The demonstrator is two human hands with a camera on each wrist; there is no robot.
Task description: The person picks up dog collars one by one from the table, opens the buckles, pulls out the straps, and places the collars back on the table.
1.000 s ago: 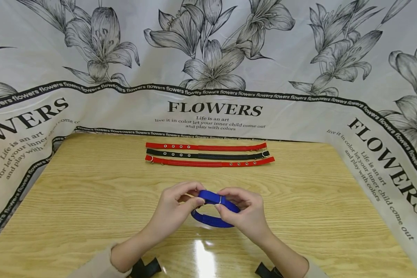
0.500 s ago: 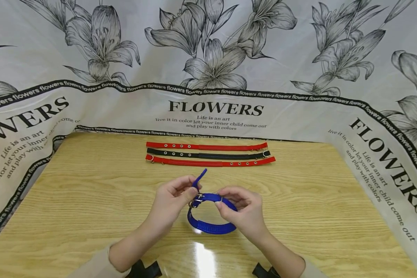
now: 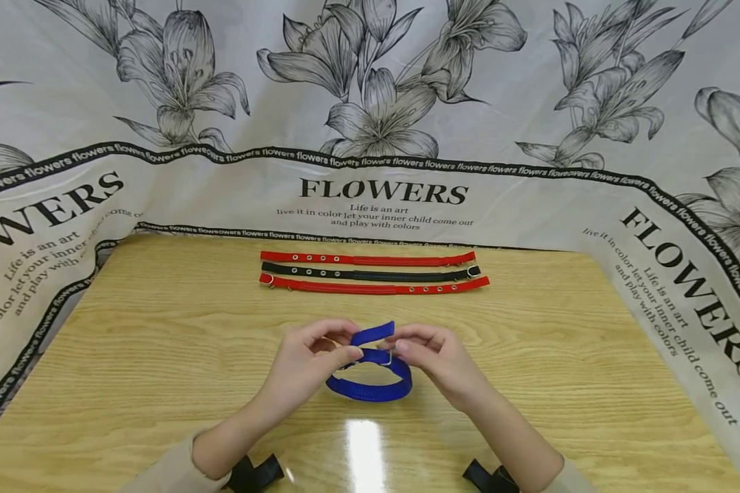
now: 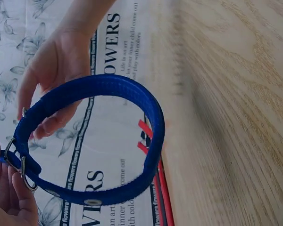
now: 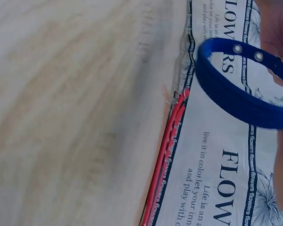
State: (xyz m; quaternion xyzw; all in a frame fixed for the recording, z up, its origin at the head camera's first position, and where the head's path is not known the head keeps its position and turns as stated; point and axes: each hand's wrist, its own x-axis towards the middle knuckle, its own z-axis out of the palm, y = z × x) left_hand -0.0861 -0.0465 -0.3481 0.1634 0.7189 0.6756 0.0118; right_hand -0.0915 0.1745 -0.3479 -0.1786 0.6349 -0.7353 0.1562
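Observation:
A blue pet collar (image 3: 370,393) is buckled into a loop and held just above the table. My left hand (image 3: 308,359) pinches it at the buckle (image 4: 10,153), thumb in front; a metal ring (image 4: 24,173) hangs beside the buckle. The strap's free end (image 3: 375,333) points right, over the band. My right hand (image 3: 447,363) pinches the collar at the thin metal keeper (image 3: 391,356), close to the strap's tip. Eyelets (image 5: 258,56) show along the band in the right wrist view. The fingertips behind the strap are partly hidden.
Farther back lie a red collar (image 3: 401,261), a black collar (image 3: 401,276) and another red collar (image 3: 351,288), side by side. Flower-printed cloth (image 3: 382,198) walls the wooden table (image 3: 160,329) at the back and sides. Black straps (image 3: 255,474) sit below the wrists.
The strap's free end, which stood up half a second ago, now lies over to the right, near the keeper. My right fingers have shifted to the keeper's outer side.

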